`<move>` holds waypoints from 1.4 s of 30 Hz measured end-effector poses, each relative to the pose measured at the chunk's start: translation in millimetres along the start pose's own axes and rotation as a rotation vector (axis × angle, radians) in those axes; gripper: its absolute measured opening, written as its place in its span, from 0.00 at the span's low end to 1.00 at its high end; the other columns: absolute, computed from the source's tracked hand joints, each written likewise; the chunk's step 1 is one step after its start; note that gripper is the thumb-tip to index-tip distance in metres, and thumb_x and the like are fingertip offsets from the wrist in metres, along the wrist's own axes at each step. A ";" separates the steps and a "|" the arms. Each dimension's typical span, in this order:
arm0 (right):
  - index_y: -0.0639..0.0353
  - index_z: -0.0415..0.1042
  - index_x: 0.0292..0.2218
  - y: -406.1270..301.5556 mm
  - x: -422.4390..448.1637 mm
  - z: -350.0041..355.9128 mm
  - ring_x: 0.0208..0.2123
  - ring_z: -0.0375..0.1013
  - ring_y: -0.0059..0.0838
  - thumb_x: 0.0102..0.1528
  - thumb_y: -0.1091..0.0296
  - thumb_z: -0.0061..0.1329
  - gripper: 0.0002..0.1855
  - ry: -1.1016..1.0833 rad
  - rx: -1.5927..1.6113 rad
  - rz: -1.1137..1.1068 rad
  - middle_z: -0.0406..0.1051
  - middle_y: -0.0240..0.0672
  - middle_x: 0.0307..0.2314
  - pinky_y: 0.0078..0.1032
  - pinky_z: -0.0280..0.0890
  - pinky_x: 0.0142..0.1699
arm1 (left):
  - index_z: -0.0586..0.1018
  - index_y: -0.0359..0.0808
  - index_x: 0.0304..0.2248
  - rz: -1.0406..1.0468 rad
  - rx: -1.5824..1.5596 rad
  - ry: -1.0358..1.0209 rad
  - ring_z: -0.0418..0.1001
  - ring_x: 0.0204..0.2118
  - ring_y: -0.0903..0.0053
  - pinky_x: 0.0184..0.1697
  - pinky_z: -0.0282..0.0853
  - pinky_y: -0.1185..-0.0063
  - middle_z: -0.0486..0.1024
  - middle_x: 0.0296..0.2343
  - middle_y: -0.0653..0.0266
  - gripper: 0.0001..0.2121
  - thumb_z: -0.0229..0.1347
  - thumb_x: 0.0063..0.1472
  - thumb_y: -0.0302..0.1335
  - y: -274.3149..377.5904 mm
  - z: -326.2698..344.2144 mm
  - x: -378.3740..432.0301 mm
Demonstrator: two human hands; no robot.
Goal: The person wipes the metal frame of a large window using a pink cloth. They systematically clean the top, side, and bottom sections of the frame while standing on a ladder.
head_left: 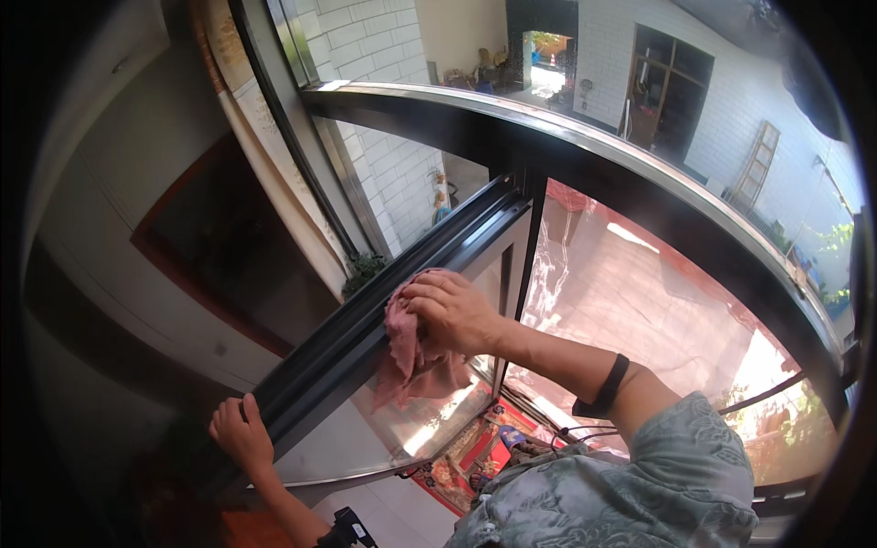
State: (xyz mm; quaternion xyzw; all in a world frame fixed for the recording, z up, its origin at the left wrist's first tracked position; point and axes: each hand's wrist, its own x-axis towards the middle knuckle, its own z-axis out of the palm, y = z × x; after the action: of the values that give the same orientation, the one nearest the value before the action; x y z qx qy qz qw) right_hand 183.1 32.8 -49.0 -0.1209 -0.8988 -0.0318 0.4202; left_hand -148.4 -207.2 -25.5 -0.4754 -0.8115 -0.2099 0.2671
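Note:
My right hand (pixel 455 308) presses a crumpled pink cloth (pixel 405 342) against the upper rail of a dark metal-framed glass door (pixel 329 359). Its fingers curl over the cloth, and a loose fold hangs down in front of the pane. Lower left, my left hand (pixel 236 435) grips the same rail near its end, fingers over the top edge. The door stands at an angle to a fixed dark crossbar (pixel 616 175). Beneath the rail, the glass pane (pixel 315 442) shows reflections and bright sunlight.
A patterned red rug (pixel 455 472) lies below, with a slippered foot (pixel 510 436) on it. A light curtain (pixel 274 164) hangs at the left, near a leafy plant (pixel 363 270). Pink translucent sheeting (pixel 616 294) fills the right opening. Outside, a ladder (pixel 757 161) leans against a white wall.

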 end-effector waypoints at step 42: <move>0.60 0.69 0.34 130.6 -30.9 -69.5 0.48 0.69 0.41 0.41 0.80 0.51 0.15 0.010 -0.227 0.216 0.71 0.39 0.40 0.35 0.63 0.54 | 0.69 0.34 0.25 0.002 0.031 0.029 0.66 0.32 0.60 0.46 0.60 0.67 0.67 0.24 0.58 0.17 0.46 0.66 0.38 2.4 0.0 -0.7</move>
State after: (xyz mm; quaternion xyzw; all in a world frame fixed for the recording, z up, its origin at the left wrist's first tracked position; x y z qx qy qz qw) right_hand 286.1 142.4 -33.5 -0.2634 -0.8690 -0.0884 0.4094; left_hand -146.0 -206.5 -25.7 -0.4690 -0.8102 -0.2038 0.2865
